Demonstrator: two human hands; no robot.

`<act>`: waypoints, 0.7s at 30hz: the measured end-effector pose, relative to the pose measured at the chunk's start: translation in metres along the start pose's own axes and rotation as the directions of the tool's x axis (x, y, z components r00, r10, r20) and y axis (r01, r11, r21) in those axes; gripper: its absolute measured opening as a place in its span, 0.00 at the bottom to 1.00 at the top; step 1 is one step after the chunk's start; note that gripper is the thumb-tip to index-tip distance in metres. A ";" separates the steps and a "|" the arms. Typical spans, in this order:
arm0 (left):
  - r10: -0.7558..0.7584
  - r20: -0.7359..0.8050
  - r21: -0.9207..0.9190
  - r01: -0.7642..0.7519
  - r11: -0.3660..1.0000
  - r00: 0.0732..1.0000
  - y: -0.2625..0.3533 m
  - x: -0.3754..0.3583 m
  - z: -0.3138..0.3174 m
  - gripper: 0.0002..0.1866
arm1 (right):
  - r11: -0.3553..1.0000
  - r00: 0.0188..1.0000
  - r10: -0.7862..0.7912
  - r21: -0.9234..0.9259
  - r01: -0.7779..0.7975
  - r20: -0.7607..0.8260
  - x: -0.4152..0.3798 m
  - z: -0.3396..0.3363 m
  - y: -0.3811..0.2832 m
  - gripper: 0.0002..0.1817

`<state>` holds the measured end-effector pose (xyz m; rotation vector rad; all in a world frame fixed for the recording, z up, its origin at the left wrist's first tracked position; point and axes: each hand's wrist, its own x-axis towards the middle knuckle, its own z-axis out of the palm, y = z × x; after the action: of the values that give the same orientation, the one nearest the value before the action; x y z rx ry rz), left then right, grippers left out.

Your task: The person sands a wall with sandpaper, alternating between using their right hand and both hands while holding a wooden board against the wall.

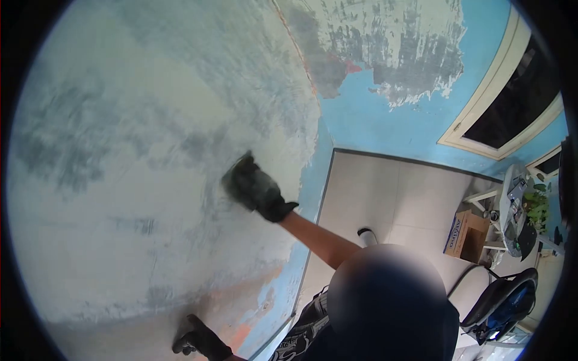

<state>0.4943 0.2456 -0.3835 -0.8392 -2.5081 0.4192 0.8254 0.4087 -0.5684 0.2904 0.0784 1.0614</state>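
Note:
My right hand (262,195), in a dark glove, presses against the patchy white-and-grey wall (150,192). Its fingers are closed over a dark greenish pad (236,174), blurred, so its exact kind does not show. Lower down, near the bottom edge, my left hand (201,342) wears a matching dark glove. That hand holds nothing; its fingers are apart, with thumb or forefinger stretched out close to the wall's brownish lower band. Bare blue paint (307,210) shows along the wall's edge beside my right forearm. A dark rounded blurred shape covers the bottom centre.
A blue-painted wall (385,120) with scraped patches holds a cream-framed window (512,90). On the tiled floor (367,186) stand a cardboard box (469,236), a cluttered small table (512,204) with a plant (537,204), and a bag (503,304) on a chair.

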 end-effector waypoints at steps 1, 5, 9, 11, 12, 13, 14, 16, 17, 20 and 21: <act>0.000 0.009 0.046 -0.001 0.999 1.000 0.004 0.000 -0.004 0.34 | 0.999 0.982 0.045 -0.007 -0.047 -0.186 0.015 -0.008 -0.023 0.25; 0.233 -0.023 0.692 -0.153 0.706 0.972 0.016 0.004 0.000 0.18 | 0.977 0.722 0.166 0.012 -0.213 -0.671 0.076 -0.054 -0.091 0.20; 0.626 -0.151 0.978 0.208 -0.019 0.765 0.013 -0.004 -0.012 0.21 | 0.997 0.977 0.022 -0.079 -0.005 0.214 0.091 -0.056 -0.064 0.52; 0.756 -0.372 0.897 0.419 0.142 0.540 0.006 0.009 -0.005 0.29 | 0.911 0.994 0.028 -0.412 0.019 0.108 0.117 -0.056 -0.095 0.54; 0.754 -0.366 0.896 0.424 0.129 0.545 0.002 0.008 -0.009 0.29 | 0.753 0.999 -0.016 -0.658 -0.021 -0.050 0.134 -0.071 -0.119 0.55; 0.769 -0.331 0.922 0.361 0.139 0.547 0.002 0.003 -0.013 0.30 | 0.473 0.973 -0.090 -0.869 -0.147 -0.214 0.152 -0.085 -0.146 0.56; 0.783 -0.298 0.943 0.297 0.152 0.545 0.004 -0.001 -0.016 0.30 | 0.129 0.915 -0.186 -0.932 -0.338 -0.358 0.170 -0.092 -0.171 0.56; 0.762 -0.253 0.928 0.372 0.018 0.596 -0.001 0.009 -0.007 0.33 | -0.155 0.867 -0.293 -0.875 -0.459 -0.404 0.196 -0.089 -0.188 0.58; 0.733 -0.219 0.898 0.428 -0.108 0.644 0.001 0.016 0.000 0.35 | -0.151 0.906 -0.315 -0.927 -0.343 -0.283 0.207 -0.083 -0.182 0.59; 0.746 -0.259 0.953 0.288 0.094 0.614 -0.002 0.013 0.007 0.38 | 0.387 0.870 -0.174 -0.780 0.492 0.462 0.218 -0.027 -0.150 0.62; 0.731 -0.211 0.949 0.315 -0.006 0.649 0.005 0.009 0.001 0.39 | 0.486 0.820 -0.135 -0.684 0.544 0.556 0.224 -0.014 -0.156 0.63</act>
<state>0.4900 0.2547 -0.3834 -0.5435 -0.6669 1.4474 1.0643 0.5356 -0.6072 -0.3684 -0.7541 0.4864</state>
